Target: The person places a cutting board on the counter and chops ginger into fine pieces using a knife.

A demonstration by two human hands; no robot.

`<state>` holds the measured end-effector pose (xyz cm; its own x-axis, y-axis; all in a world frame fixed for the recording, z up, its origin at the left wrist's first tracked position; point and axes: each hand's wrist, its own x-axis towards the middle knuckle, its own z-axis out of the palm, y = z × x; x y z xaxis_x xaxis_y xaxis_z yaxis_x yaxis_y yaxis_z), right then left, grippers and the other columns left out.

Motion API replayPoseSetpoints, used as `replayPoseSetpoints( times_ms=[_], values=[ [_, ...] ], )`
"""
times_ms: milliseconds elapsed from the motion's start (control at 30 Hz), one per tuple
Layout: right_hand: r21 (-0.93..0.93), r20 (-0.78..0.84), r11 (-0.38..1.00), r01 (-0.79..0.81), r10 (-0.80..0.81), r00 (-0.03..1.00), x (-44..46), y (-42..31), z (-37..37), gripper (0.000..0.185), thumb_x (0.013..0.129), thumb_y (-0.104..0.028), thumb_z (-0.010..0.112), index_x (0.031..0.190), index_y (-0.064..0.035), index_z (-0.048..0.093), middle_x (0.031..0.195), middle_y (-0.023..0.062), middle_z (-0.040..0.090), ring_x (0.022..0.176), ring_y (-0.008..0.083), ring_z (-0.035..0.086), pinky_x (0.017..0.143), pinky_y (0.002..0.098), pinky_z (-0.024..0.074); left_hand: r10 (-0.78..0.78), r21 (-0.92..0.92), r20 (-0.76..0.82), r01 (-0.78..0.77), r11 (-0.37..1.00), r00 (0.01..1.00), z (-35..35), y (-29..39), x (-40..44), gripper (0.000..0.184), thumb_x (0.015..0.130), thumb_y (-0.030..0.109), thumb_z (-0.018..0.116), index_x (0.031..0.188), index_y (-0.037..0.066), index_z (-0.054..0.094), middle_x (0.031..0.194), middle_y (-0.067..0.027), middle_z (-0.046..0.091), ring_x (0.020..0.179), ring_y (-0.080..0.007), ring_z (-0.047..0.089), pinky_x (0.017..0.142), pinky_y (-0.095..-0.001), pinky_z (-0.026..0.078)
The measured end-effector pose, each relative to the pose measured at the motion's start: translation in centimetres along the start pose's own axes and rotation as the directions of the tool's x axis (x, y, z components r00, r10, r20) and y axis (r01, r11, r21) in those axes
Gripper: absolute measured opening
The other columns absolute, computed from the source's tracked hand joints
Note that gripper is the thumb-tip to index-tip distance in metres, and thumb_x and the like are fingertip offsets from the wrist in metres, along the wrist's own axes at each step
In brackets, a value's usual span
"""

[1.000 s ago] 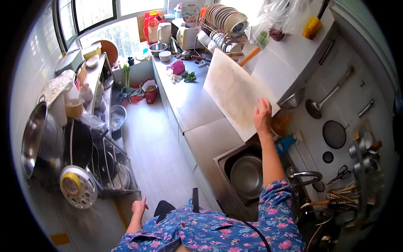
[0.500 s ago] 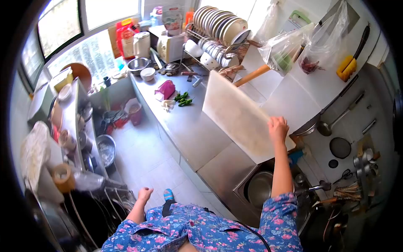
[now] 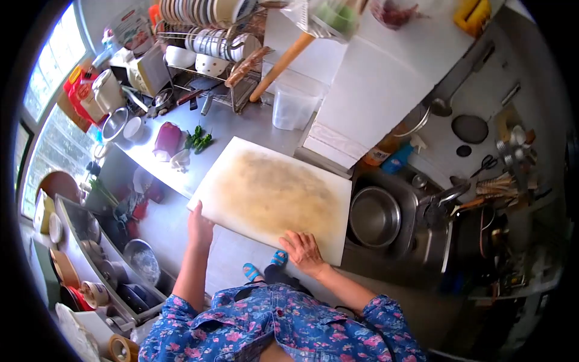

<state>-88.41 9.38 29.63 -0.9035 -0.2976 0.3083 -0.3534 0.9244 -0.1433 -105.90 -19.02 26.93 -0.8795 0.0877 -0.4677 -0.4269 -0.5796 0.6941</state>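
A white cutting board (image 3: 271, 196) with brownish stains lies over the counter, its near edge towards my body. At its left corner, my left hand (image 3: 199, 226) grips the edge, fingers partly hidden under the board. My right hand (image 3: 304, 253) holds the near edge towards the right, with its fingers on the top face. Beyond the board's left part are green peppers (image 3: 198, 140), a pink-purple bag (image 3: 167, 141) and some white pieces (image 3: 180, 160) on the counter.
Right of the board is a sink (image 3: 416, 241) with a metal basin (image 3: 375, 216) and a faucet (image 3: 452, 193). A dish rack (image 3: 241, 90) and a clear plastic container (image 3: 294, 108) stand behind. A shelf (image 3: 90, 259) with pots is at the left.
The board has gone from leaning upright at the wall to lying nearly flat in front of me. My left hand has risen from my side to its corner; my right hand has moved to the near edge.
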Motion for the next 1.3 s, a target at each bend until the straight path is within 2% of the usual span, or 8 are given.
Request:
replayPoseSetpoints(
  times_ms=[300, 467, 533, 667, 900, 1000, 1200, 1300],
  values=[
    [0.079, -0.014, 0.996, 0.034, -0.033, 0.999, 0.9, 0.3, 5.3, 0.04, 0.076, -0.012, 0.061, 0.116, -0.0093, 0.06, 0.129, 0.014, 0.047, 0.12, 0.0292, 0.044, 0.091, 0.0423, 0.0378, 0.022, 0.495, -0.308, 0.141, 0.857, 0.951, 0.4, 0.6, 2.7, 0.063, 0.087, 0.03, 0.059, 0.134, -0.006, 0.038, 0.134, -0.0169, 0.046, 0.123, -0.0302, 0.045, 0.098, -0.0424, 0.038],
    [0.201, 0.038, 0.976, -0.083, 0.077, 0.996, 2.9, 1.8, 4.6, 0.044, 0.076, -0.014, 0.065, 0.119, -0.0071, 0.057, 0.134, 0.0177, 0.043, 0.125, 0.032, 0.041, 0.099, 0.0456, 0.0351, 0.487, 0.972, 0.221, -0.234, -0.035, 0.845, 0.1, -2.1, 2.4, 0.072, 0.086, 0.033, 0.064, 0.138, -0.005, 0.033, 0.149, -0.0261, 0.022, 0.139, -0.0396, 0.019, 0.113, -0.0442, 0.019],
    [0.248, 0.047, 0.96, -0.13, 0.122, 0.991, 4.9, 2.2, 3.0, 0.048, 0.076, -0.014, 0.067, 0.121, -0.0052, 0.054, 0.136, 0.0192, 0.042, 0.126, 0.0339, 0.04, 0.1, 0.0464, 0.0344, 0.458, 0.889, 0.439, -0.302, -0.343, 0.773, 2.6, -3.0, 1.9, 0.075, 0.082, 0.032, 0.067, 0.141, 0.0, 0.033, 0.149, -0.0239, 0.022, 0.14, -0.0388, 0.017, 0.111, -0.0533, 0.018],
    [0.324, -0.04, 0.902, -0.285, 0.314, 0.949, 7.7, 3.5, 4.6, 0.051, 0.079, -0.016, 0.066, 0.125, -0.0007, 0.05, 0.141, 0.022, 0.035, 0.13, 0.0383, 0.034, 0.104, 0.0457, 0.0321, 0.09, 0.573, 0.766, -0.612, -0.545, 0.637, 7.5, -7.3, 3.0, 0.071, 0.081, 0.039, 0.064, 0.14, 0.01, 0.039, 0.152, -0.0185, 0.022, 0.142, -0.0351, 0.015, 0.107, -0.0618, 0.019],
    [0.312, -0.127, 0.635, -0.706, 0.765, 0.632, 7.5, 6.3, 9.8, 0.056, 0.085, -0.021, 0.062, 0.131, 0.0032, 0.041, 0.144, 0.0259, 0.03, 0.134, 0.0422, 0.028, 0.109, 0.0477, 0.0266, -0.36, 0.066, 0.915, -0.947, -0.313, 0.183, 9.5, -11.5, 8.7, 0.067, 0.085, 0.048, 0.055, 0.143, 0.02, 0.036, 0.154, -0.011, 0.019, 0.142, -0.0306, 0.017, 0.111, -0.056, 0.014],
    [0.194, -0.074, 0.628, -0.754, 0.776, 0.627, 9.4, 4.2, 11.9, 0.055, 0.088, -0.023, 0.058, 0.134, 0.0031, 0.039, 0.147, 0.0246, 0.025, 0.136, 0.0408, 0.025, 0.111, 0.0452, 0.0241, -0.25, -0.025, 0.968, -0.993, -0.115, 0.005, 7.4, -9.9, 12.9, 0.066, 0.086, 0.052, 0.051, 0.143, 0.023, 0.035, 0.155, -0.0091, 0.017, 0.143, -0.0294, 0.016, 0.112, -0.0533, 0.014],
    [0.128, 0.076, 0.84, -0.527, 0.522, 0.85, 19.3, -5.1, 16.0, 0.052, 0.085, -0.02, 0.06, 0.129, 0.0028, 0.046, 0.144, 0.0224, 0.033, 0.136, 0.0375, 0.026, 0.113, 0.0435, 0.0221, -0.19, 0.364, 0.857, -0.822, -0.437, 0.48, 2.1, 3.6, 18.1, 0.066, 0.088, 0.049, 0.051, 0.145, 0.024, 0.032, 0.153, -0.0101, 0.023, 0.141, -0.0295, 0.021, 0.111, -0.0539, 0.018],
    [0.396, 0.217, 0.868, -0.301, 0.23, 0.949, 25.4, -9.2, 15.5, 0.042, 0.084, -0.013, 0.06, 0.123, 0.0006, 0.053, 0.139, 0.0186, 0.042, 0.131, 0.0338, 0.037, 0.109, 0.0411, 0.0318, -0.157, 0.488, 0.772, -0.732, -0.475, 0.616, -4.3, 8.6, 20.2, 0.049, 0.088, 0.036, 0.054, 0.133, 0.016, 0.047, 0.146, -0.0125, 0.033, 0.136, -0.0305, 0.029, 0.108, -0.0491, 0.028]
  ],
)
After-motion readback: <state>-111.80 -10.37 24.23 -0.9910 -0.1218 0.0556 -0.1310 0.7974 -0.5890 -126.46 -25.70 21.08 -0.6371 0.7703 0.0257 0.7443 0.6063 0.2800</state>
